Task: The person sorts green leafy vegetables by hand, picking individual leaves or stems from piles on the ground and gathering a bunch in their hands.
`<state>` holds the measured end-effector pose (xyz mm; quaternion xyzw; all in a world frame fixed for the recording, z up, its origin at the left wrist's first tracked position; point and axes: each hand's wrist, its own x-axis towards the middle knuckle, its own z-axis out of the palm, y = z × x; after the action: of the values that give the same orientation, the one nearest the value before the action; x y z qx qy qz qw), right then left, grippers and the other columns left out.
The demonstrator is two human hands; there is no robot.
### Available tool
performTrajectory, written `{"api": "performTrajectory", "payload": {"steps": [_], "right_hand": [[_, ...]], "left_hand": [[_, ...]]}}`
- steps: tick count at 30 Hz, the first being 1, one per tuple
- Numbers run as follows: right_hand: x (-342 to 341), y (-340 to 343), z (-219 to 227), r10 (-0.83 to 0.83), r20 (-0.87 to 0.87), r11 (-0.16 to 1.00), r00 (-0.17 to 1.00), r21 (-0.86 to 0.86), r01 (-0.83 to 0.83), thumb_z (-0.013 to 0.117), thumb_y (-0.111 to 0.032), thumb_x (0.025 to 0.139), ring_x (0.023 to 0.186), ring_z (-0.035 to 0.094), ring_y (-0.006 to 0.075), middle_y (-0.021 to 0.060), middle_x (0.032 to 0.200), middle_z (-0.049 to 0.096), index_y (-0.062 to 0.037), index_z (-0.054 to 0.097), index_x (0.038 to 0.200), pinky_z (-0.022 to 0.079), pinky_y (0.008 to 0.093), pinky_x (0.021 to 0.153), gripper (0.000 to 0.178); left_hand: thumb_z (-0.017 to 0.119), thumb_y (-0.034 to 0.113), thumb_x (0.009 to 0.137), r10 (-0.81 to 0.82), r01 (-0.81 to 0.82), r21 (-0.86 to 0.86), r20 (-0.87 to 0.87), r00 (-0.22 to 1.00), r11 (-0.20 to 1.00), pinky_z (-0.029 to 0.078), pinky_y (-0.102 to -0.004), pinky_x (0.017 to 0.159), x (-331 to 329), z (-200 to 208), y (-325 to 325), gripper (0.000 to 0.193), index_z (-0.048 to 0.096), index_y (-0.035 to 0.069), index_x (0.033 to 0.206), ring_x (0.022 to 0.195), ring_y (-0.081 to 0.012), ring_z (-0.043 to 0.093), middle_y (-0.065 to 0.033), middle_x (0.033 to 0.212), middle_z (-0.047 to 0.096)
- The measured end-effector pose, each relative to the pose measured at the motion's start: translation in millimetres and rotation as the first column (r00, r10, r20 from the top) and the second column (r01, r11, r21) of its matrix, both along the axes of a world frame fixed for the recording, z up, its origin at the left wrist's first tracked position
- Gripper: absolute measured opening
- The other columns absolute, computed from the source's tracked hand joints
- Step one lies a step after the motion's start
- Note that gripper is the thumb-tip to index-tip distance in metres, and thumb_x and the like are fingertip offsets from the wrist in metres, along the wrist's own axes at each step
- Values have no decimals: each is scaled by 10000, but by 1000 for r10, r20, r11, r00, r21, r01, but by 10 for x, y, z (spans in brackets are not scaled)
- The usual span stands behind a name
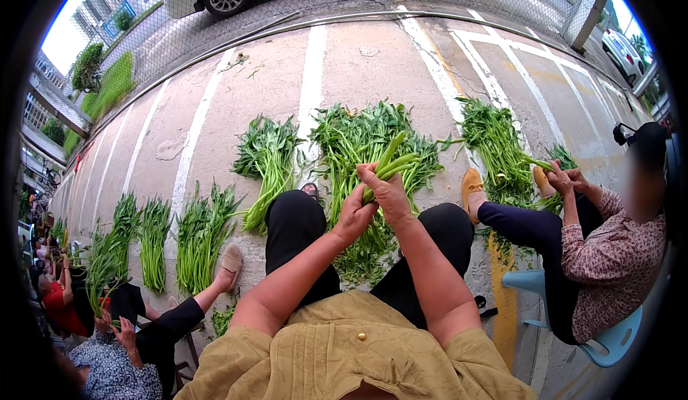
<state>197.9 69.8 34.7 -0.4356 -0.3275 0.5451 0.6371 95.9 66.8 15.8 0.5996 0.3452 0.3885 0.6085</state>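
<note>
Between my knees, both hands meet around a small bunch of thick green stems [393,158], which look like water spinach. My left hand [356,212] is closed around the lower part of the bunch. Pressed against it, my right hand [389,195] grips the same stems, with the thumb side up. The stems stick up and to the right out of my fists. Under and beyond my hands lies a large heap of leafy greens [358,131] on the ground, partly hidden by my hands. Cut leaves and bits [362,260] are scattered below it.
A smaller bundle of greens [266,178] lies left of the heap, another pile [494,142] right. More bundles [197,246] line the ground farther left. On the right a person [602,257] on a blue stool [616,339] holds stems; another person [118,357] sits lower left. A mesh fence [301,20] runs behind.
</note>
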Motion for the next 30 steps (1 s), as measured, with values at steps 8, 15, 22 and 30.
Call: {"api": "performTrajectory", "payload": {"steps": [8, 15, 22, 30], "right_hand": [[245, 46, 107, 323, -36, 946, 946, 25, -322, 538, -140, 856, 930, 562, 158, 91, 1016, 601, -19, 522, 1112, 427, 286, 846, 283], [251, 6, 81, 294, 48, 956, 955, -1, -294, 597, -178, 834, 773, 557, 81, 20, 875, 623, -25, 629, 943, 443, 239, 720, 190], [171, -22, 109, 193, 219, 981, 956, -76, -181, 627, -160, 808, 650, 544, 60, 1, 750, 619, -24, 637, 889, 438, 213, 569, 159], [241, -34, 70, 369, 223, 929, 902, -114, -352, 609, -178, 824, 531, 524, 70, 9, 655, 592, -21, 613, 829, 422, 232, 442, 157]], "left_hand": [[486, -3, 657, -121, 270, -557, 289, 950, 786, 358, -271, 400, -164, 134, 236, 125, 469, 30, 776, 407, -181, 422, -72, 567, 445], [487, 15, 631, -245, 471, -624, 415, 876, 623, 341, -286, 387, -282, 112, 198, 181, 481, 3, 811, 392, -190, 399, -73, 564, 436], [533, 38, 670, -353, 466, -550, 305, 885, 693, 447, -315, 458, -305, -24, 196, 203, 509, 12, 870, 471, -185, 515, -61, 617, 501], [656, 239, 754, -402, 532, -438, 359, 842, 724, 512, -351, 679, -297, -62, 241, 384, 515, -24, 996, 716, -238, 618, -112, 820, 593]]}}
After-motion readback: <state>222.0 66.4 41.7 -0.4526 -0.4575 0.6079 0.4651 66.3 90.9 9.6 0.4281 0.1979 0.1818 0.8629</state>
